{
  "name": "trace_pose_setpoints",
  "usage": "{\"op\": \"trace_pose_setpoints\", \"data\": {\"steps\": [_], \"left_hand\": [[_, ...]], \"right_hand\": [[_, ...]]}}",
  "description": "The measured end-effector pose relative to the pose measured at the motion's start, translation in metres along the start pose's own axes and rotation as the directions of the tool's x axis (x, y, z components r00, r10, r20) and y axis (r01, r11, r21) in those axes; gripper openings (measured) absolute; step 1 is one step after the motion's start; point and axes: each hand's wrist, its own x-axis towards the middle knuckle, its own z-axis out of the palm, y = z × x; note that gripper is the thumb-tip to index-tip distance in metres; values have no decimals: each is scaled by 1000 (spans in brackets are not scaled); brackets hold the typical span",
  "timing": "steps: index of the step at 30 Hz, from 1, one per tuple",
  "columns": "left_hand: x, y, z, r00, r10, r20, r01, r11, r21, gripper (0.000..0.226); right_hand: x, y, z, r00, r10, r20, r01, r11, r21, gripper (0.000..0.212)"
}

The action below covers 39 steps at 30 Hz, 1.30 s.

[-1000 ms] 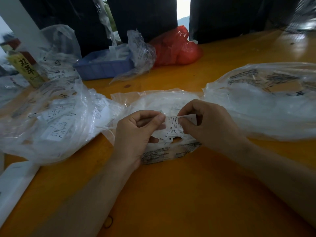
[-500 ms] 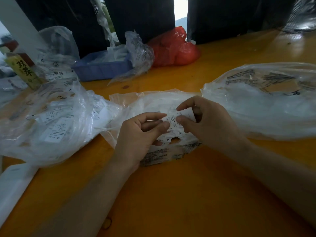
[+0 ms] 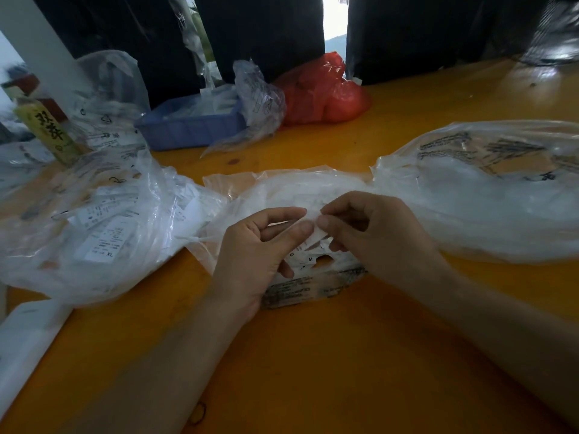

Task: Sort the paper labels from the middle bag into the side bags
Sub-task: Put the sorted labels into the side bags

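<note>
Three clear plastic bags lie on the orange table (image 3: pixel 313 355). The middle bag (image 3: pixel 282 189) holds white paper labels; a few printed with S and M show near its front edge. Above it, my left hand (image 3: pixel 257 245) and my right hand (image 3: pixel 376 233) meet, and both pinch the same small white paper label (image 3: pixel 316 234) between thumb and forefinger. The left bag (image 3: pixel 94 220) holds several labels, one marked XL. The right bag (image 3: pixel 476 195) is printed with dark text and its contents look white and blurred.
A blue tray (image 3: pixel 188 126) with crumpled plastic and a red plastic bag (image 3: pixel 322 89) sit at the back. A yellow-green box (image 3: pixel 47 133) with characters stands at the far left. A white flat object (image 3: pixel 25 339) lies at the table's left edge.
The hands have moved closer together over the middle bag. The label, earlier spread flat between them with its print showing, is now mostly hidden between the fingertips.
</note>
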Motion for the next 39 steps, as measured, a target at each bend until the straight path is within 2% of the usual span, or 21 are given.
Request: {"op": "trace_pose_setpoints", "data": {"steps": [3, 7, 9, 11, 13, 15, 16, 18, 19, 20, 21, 22, 24, 27, 30, 32, 34, 36, 39], "left_hand": [[3, 0, -2, 999, -19, -27, 18, 999, -33, 29], [4, -2, -2, 998, -49, 27, 51, 995, -81, 37], [5, -2, -3, 998, -52, 40, 56, 994, -94, 29], [5, 0, -4, 999, 23, -23, -23, 1000, 10, 22], [4, 3, -5, 984, 156, -81, -135, 967, 215, 29], [1, 12, -10, 940, 326, -98, -249, 856, 452, 32], [2, 20, -15, 888, 450, -100, -319, 757, 571, 31], [7, 38, -39, 713, 693, -105, -374, 504, 779, 26], [12, 48, -58, 637, 760, -127, -319, 410, 855, 24], [18, 54, -80, 602, 780, -172, -217, 367, 905, 25], [23, 57, -104, 614, 753, -237, -88, 364, 927, 27], [28, 57, -128, 663, 681, -311, 45, 378, 925, 28], [32, 52, -163, 771, 468, -433, 261, 388, 884, 29], [34, 49, -177, 822, 285, -493, 421, 279, 863, 27], [37, 46, -166, 839, 231, -493, 493, 61, 868, 33], [34, 45, -153, 841, 228, -490, 511, -40, 859, 36], [31, 45, -142, 836, 245, -491, 514, -36, 857, 39], [28, 48, -132, 814, 305, -495, 511, 30, 859, 43], [26, 52, -116, 752, 506, -422, 391, 171, 904, 38]], "right_hand": [[-1, 0, -2, 1000, 2, -22, -2, 1000, 10, 17], [-2, 0, 0, 999, -33, -28, 32, 999, -37, 10], [0, -1, -2, 996, -36, -84, 34, 999, -20, 12], [2, -1, -6, 990, -28, -135, 29, 1000, 2, 12], [3, -2, -10, 990, -4, -139, 7, 1000, 26, 12], [5, -2, -13, 989, 6, -148, -4, 1000, 13, 10], [7, -2, -17, 984, -4, -176, 1, 1000, -19, 9], [12, -3, -29, 963, -64, -261, 21, 986, -166, 5], [17, -2, -40, 952, -111, -286, 20, 953, -303, 2], [22, 0, -52, 944, -152, -291, -1, 884, -467, 2], [27, 4, -65, 944, -168, -285, -48, 782, -621, 8], [33, 10, -79, 952, -136, -275, -119, 664, -739, 16], [40, 22, -101, 965, 54, -258, -252, 469, -846, 28], [40, 33, -106, 943, 282, -176, -260, 298, -918, 27], [40, 34, -101, 938, 281, -203, -287, 300, -910, 29], [40, 31, -99, 937, 246, -246, -317, 310, -897, 24], [39, 29, -100, 943, 203, -264, -320, 343, -883, 21], [39, 27, -101, 951, 109, -289, -307, 429, -850, 21], [38, 21, -94, 925, -147, -352, -173, 661, -730, 16]]}}
